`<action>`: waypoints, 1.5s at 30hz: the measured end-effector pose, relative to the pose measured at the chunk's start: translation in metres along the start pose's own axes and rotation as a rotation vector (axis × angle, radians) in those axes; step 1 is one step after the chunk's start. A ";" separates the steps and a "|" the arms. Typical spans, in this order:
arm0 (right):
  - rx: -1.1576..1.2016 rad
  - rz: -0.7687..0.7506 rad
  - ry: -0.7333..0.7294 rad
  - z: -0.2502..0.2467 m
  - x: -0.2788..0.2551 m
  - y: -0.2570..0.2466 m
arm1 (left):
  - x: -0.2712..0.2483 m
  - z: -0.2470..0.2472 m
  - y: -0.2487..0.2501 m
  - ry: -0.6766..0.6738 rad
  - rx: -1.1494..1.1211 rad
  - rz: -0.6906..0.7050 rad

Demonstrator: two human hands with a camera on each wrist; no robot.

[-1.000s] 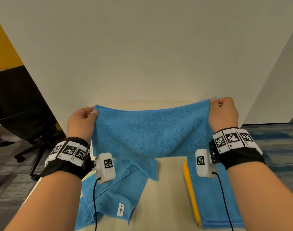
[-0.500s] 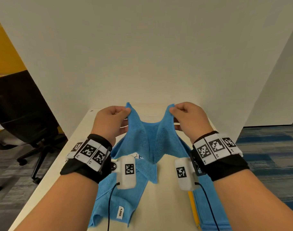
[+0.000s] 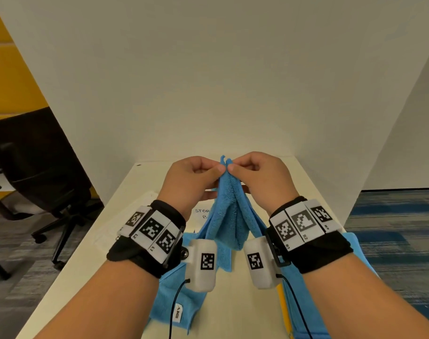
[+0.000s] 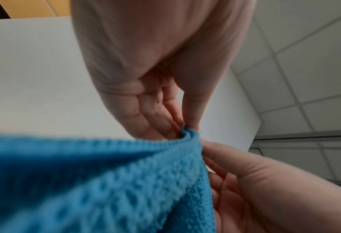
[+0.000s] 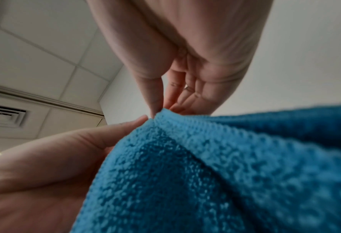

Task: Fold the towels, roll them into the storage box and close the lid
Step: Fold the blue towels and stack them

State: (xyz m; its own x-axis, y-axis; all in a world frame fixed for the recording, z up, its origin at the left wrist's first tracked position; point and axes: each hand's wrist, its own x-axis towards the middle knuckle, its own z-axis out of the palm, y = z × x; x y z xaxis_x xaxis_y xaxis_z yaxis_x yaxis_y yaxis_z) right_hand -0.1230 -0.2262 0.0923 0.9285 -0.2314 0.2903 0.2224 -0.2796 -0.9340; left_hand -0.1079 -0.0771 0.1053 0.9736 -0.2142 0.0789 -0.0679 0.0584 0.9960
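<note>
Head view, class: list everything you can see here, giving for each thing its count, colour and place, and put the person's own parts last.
Held towel: one, blue, hanging above the table between both hands, top corners brought together.
Loose towel: one, blue with a white tag, lying on the table's near left.
Folded towels: count unclear, blue, near right, a yellow edge beside them.
Paper: one, white, handwritten, partly hidden behind the held towel.
Table: one, cream.
Office chair: one, black, on the floor at left.
Left hand: pinches the held towel's corner.
Right hand: pinches the other corner.
</note>
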 end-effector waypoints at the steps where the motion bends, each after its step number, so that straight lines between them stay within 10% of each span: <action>1: -0.001 -0.005 -0.003 0.000 -0.001 0.000 | -0.001 0.000 0.000 -0.007 0.003 0.007; 45: -0.112 -0.195 -0.010 -0.008 -0.003 -0.010 | -0.006 0.003 0.007 -0.125 0.234 0.135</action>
State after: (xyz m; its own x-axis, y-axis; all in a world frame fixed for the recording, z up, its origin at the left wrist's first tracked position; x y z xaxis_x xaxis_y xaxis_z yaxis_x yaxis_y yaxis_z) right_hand -0.1303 -0.2305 0.1023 0.8742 -0.1533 0.4607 0.3645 -0.4198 -0.8313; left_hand -0.1148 -0.0788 0.1119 0.9190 -0.3390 0.2013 -0.2573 -0.1289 0.9577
